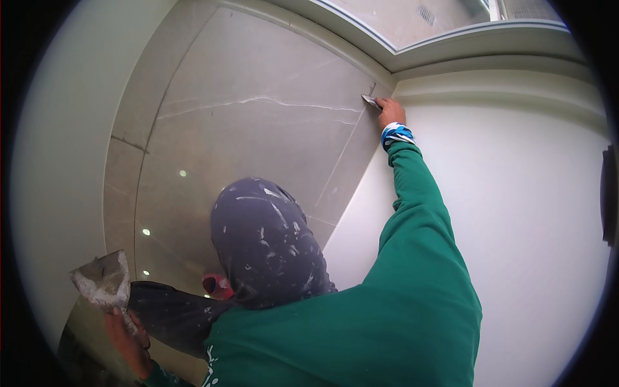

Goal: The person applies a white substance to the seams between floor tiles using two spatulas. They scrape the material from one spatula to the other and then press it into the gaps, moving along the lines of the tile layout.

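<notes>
Low on the left, my left hand (132, 335) grips the handle of a broad putty knife (106, 280). Its flared blade points up and is smeared with whitish-grey paste. My right hand (391, 113) is stretched far forward into the corner and closed around a small putty knife (370, 100). That narrow blade lies at the grey tile floor (258, 142), by the upper end of a thin joint between tiles and close to the white wall. Its handle is mostly hidden in my fingers.
The white wall (503, 213) runs close along my right arm, and another pale wall (71, 148) stands at left. A window frame (451, 55) crosses the far corner. My paint-spotted dark knee (264, 238) is in front, beside a red object (220, 287) partly hidden.
</notes>
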`<state>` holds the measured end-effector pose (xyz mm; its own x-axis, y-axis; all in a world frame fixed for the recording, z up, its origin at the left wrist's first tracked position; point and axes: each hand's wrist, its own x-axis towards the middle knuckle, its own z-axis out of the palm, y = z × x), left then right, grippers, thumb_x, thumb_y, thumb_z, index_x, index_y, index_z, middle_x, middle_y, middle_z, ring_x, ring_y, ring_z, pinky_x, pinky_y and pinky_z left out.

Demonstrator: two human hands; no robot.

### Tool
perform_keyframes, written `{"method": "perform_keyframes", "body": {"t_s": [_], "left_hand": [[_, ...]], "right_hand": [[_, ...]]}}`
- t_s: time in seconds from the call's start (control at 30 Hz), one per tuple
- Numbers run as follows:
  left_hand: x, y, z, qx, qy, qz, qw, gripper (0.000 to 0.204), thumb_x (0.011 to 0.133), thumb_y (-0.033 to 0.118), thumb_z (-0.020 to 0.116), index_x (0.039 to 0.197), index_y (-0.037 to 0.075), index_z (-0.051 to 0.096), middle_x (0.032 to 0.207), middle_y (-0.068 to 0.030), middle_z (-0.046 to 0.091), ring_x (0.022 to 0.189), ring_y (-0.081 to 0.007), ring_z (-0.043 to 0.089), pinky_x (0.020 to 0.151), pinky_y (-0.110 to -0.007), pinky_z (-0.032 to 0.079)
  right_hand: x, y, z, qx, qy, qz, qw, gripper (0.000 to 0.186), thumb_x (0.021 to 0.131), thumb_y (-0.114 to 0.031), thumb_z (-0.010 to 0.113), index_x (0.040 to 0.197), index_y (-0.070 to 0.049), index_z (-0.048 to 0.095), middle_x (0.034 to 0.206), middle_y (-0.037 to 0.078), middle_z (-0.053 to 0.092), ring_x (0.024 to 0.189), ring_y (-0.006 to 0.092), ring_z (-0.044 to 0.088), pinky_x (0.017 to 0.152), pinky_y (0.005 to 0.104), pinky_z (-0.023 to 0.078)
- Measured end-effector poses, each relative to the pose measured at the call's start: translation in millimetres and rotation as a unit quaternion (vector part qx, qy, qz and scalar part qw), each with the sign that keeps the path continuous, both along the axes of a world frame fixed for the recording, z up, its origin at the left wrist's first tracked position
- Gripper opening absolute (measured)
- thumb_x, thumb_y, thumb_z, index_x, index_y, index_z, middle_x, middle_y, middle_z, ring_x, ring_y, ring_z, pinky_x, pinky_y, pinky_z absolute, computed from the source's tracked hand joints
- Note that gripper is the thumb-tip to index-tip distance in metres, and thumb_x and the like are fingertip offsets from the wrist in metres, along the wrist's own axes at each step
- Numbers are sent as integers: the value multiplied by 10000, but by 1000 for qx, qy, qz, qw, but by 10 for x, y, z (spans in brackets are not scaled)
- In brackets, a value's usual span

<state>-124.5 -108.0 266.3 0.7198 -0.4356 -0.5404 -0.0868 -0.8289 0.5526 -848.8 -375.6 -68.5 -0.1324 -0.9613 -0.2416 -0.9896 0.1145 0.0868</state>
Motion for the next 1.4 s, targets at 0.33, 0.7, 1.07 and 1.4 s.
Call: {"method": "perform_keyframes", "body": {"t_s": [0.33, 0.7, 1.07, 1.4], "left_hand": [[67, 12, 51, 7, 31, 14, 999, 394, 1026, 388, 606, 1298, 103, 613, 923, -15, 603, 626, -60, 543, 496, -207, 402], [65, 105, -154, -25, -38, 63, 997, 429, 1019, 443, 586, 1336, 154, 571, 817, -6, 616, 541, -64, 495, 458, -201, 369], [198, 207, -273, -57, -38, 91, 993, 407, 1023, 408, 603, 1322, 134, 577, 861, -16, 625, 549, -74, 503, 473, -207, 391], [318, 257, -190, -27, 29, 58, 998, 471, 1025, 383, 616, 1391, 92, 559, 981, -46, 646, 660, -69, 570, 519, -206, 415]], "right_hand": [[102, -48, -82, -23, -16, 32, 999, 488, 901, -10, 535, 1275, -255, 732, 1351, 37, 670, 1267, 292, 584, 1022, 461, 503], [-6, -68, 10, 29, 4, 147, 989, 517, 896, 11, 524, 1292, -251, 729, 1377, 4, 664, 1350, 286, 520, 1101, 462, 407], [-7, -108, -150, 85, -1, 106, 991, 482, 977, -41, 470, 1275, -309, 738, 1343, 10, 679, 1245, 271, 602, 1040, 468, 475], [4, -640, -113, 60, -55, -156, 984, 563, 883, 10, 552, 1354, -266, 691, 1249, 239, 686, 1166, 413, 656, 1051, 462, 507]]}}
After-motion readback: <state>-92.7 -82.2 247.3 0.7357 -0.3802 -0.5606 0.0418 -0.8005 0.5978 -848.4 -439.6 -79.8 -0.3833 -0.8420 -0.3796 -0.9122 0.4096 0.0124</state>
